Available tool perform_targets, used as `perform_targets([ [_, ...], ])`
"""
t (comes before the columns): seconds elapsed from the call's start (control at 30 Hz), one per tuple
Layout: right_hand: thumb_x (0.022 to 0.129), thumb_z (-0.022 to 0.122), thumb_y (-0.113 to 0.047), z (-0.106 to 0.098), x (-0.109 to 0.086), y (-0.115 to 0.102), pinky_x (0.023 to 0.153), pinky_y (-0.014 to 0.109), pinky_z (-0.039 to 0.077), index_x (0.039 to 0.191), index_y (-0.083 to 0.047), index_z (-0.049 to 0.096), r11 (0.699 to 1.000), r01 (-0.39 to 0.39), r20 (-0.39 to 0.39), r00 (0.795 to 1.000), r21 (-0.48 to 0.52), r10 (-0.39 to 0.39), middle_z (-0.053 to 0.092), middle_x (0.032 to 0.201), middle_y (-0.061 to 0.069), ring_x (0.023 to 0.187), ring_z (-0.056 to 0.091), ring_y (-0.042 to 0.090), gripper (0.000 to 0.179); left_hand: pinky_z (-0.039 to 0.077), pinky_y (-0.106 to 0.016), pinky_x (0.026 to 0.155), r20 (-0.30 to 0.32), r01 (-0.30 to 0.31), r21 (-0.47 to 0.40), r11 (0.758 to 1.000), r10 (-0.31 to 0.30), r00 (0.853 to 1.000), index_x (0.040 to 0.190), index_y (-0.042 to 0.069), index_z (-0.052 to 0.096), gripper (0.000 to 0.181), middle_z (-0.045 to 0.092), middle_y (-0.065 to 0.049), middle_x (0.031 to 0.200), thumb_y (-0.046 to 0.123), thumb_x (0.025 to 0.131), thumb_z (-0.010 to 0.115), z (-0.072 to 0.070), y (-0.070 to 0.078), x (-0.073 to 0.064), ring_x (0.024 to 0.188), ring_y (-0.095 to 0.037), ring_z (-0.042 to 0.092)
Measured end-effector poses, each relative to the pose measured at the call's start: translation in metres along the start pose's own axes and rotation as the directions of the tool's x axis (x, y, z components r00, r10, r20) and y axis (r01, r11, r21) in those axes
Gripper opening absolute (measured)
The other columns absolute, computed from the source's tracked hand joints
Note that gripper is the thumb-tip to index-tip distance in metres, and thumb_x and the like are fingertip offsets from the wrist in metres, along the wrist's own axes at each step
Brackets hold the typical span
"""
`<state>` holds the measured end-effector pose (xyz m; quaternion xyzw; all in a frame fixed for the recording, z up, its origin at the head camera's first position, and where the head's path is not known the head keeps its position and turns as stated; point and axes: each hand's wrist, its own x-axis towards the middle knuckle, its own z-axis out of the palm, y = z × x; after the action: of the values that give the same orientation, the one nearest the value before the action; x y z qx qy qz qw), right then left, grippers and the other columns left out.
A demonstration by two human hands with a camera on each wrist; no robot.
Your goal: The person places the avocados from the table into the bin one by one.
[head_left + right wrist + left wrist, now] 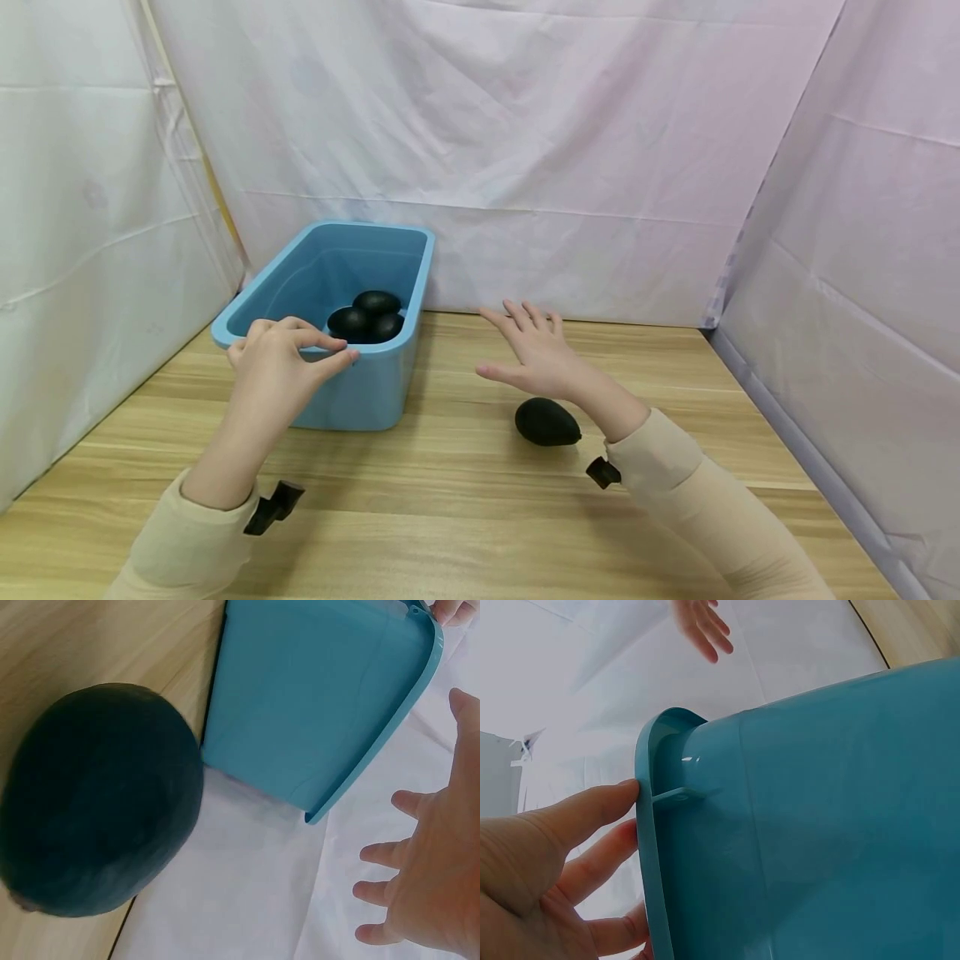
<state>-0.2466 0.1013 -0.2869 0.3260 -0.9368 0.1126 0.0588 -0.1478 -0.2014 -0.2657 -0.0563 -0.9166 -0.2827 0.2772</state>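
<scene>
My left hand (273,362) is at the near rim of a blue plastic bin (416,333), pinching the edge between thumb and fingers. In the left wrist view the thumb (592,814) meets the rim and the other fingertips pass partly behind it. Several dark avocados (377,302) lie together inside the bin. My right hand (536,354) is raised over the table with fingers spread and nothing held. Just below that hand, a single dark avocado (547,422) lies on its side on the wood; the right wrist view shows it close up, a small stem nub at one end.
A wood-grain table (450,517) carries everything. Pale cloth sheets hang at the back (525,167), left and right. The bin stands left of centre, near the back sheet. Small black devices are strapped to both sleeves.
</scene>
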Motion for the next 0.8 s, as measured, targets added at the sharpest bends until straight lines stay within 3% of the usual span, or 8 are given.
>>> perform_targets([
  [0.23,0.081,0.040,-0.067,0.003,-0.011,0.009,0.097,0.058,-0.004,0.143,-0.034,0.012,1.000,0.003,0.002,1.000,0.019,-0.003,0.006,0.148,0.005,0.133,-0.001,0.031,0.076,0.016,-0.059,0.079,0.004,0.004,-0.003,1.000,-0.004,1.000,0.084,0.013,0.074,0.027,0.060,-0.004,0.088,0.036,0.071,0.075,0.000,0.000,0.000,0.094,-0.033,0.039],
  [0.8,0.080,0.040,-0.068,0.018,-0.032,0.030,0.096,0.060,0.001,0.143,-0.034,0.012,1.000,0.012,-0.018,1.000,0.022,-0.012,0.009,0.148,0.006,0.133,0.004,0.031,0.077,0.015,-0.060,0.079,0.004,0.004,-0.011,1.000,-0.004,1.000,0.084,0.012,0.074,0.026,0.061,-0.005,0.089,0.034,0.071,0.075,0.001,-0.001,-0.001,0.093,-0.032,0.039],
])
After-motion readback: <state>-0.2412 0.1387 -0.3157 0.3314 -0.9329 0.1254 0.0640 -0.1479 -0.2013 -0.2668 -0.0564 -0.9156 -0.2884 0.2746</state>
